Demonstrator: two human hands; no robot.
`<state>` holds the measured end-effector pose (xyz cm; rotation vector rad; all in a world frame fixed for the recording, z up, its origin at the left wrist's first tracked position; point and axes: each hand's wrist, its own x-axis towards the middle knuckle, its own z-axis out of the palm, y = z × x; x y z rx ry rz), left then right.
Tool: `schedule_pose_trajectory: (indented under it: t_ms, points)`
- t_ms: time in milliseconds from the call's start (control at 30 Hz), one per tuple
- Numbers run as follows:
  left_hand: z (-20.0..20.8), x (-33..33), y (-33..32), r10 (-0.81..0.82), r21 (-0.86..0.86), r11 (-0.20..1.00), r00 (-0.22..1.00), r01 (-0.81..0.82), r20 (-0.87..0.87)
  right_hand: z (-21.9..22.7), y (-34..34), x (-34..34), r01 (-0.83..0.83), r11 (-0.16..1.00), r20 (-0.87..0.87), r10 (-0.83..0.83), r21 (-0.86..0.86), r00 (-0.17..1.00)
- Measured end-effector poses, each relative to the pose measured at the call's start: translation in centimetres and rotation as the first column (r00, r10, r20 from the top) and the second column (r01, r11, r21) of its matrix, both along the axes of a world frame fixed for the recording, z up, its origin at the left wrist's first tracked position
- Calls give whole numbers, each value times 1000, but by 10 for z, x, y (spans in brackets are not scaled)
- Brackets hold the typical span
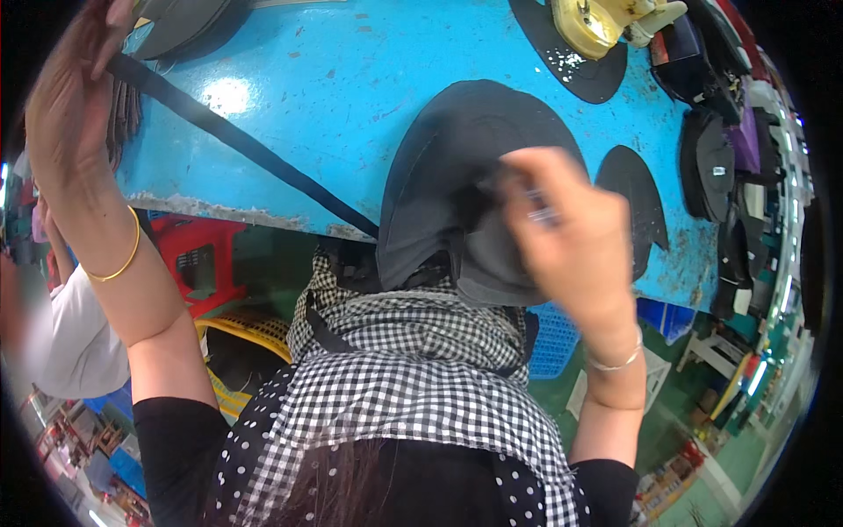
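Observation:
A rounded black fabric piece (479, 114) with a stitched seam lies on the blue table, its near part hanging over the front edge towards my lap. My left hand (75, 114) is raised at the far left, closed on one end of a long black strap (237, 139). That strap runs taut down to the left side of the fabric piece. Over the piece, my right hand (571, 224) is blurred by motion. Its fingers are pinched round something small and dark that I cannot make out. A folded or curved black part (500, 263) shows below it.
On the blue table (307, 61), a pale yellow pot-like device (587, 26) stands on a white-spotted black piece at the far right. Another black piece (632, 198) lies at the right. Black parts (189, 26) sit far left. Below are a red stool (206, 263) and blue basket (551, 338). Someone sits at left.

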<state>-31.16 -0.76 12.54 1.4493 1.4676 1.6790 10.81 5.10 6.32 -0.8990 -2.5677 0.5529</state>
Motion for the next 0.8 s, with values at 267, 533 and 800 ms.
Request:
schedule_pose_trajectory:
  t_ms: [267,533,800]
  points:
    - [-11,109,53,-475,-471,756,876,454,82,-24,9,156,-119,547,-560,-811,-829,173]
    - [-6,179,88,-857,-698,387,514,603,-32,-55,-12,231,612,331,-213,-942,-718,260]
    - [-43,223,107,-972,-703,234,175,671,-157,-18,-16,177,419,624,-288,-725,-660,626]
